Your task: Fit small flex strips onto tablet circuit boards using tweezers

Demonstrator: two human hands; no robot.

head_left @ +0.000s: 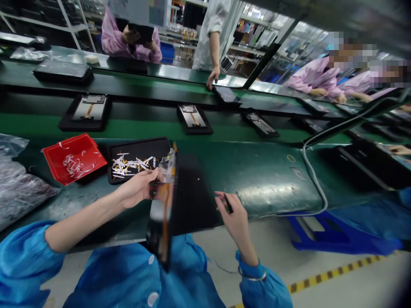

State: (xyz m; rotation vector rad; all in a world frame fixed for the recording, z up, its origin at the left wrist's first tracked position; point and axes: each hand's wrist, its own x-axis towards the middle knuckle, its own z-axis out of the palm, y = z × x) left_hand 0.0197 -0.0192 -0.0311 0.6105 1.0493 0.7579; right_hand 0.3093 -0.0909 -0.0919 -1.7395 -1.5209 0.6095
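Note:
My left hand [141, 187] grips a tablet-like device [163, 205] by its edge, tilted up on its side above a black mat [194, 192]. An orange flex strip runs along its inner face; the lower end is blurred. To the right of the mat, my right hand [233, 209] is raised, its fingers closed around a thin dark tool [228, 202]. Behind my left hand lies a black tray [141, 147] with many small white and orange strips. Left of it, a red bin [53, 160] holds thin white scraps.
Several opened devices in black trays, one of them a device [193, 116], lie on the green conveyor [144, 124]. Plastic bags [22, 192] are at the left. A white cable [311, 171] crosses the bench. Across the conveyor, a person's hand [213, 77] touches a device.

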